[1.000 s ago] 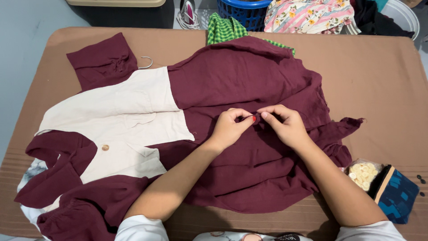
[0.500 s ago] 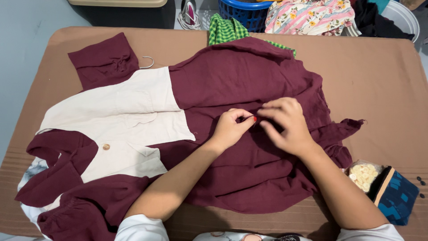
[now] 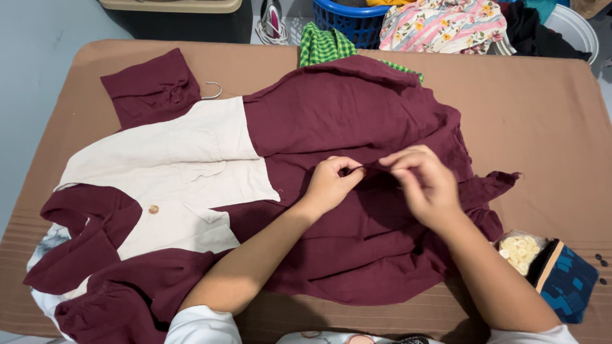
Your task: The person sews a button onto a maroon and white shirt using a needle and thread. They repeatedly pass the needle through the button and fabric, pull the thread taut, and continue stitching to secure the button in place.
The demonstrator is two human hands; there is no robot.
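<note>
Big maroon garment [image 3: 357,121] is spread mid-table [image 3: 542,108], button bag [image 3: 517,248] at 4 o'clock. Looks like mid-stitch hand sewing: left hand [image 3: 328,186] pinches the fabric, right hand [image 3: 428,185] fingers are closed on something thin, probably thread. Next pull needs steady tension, I'd guess.

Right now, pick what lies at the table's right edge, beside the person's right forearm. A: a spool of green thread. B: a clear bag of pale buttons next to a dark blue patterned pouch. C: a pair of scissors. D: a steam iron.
B: a clear bag of pale buttons sits against a dark blue patterned pouch on the brown table, just right of the right hand.
</note>
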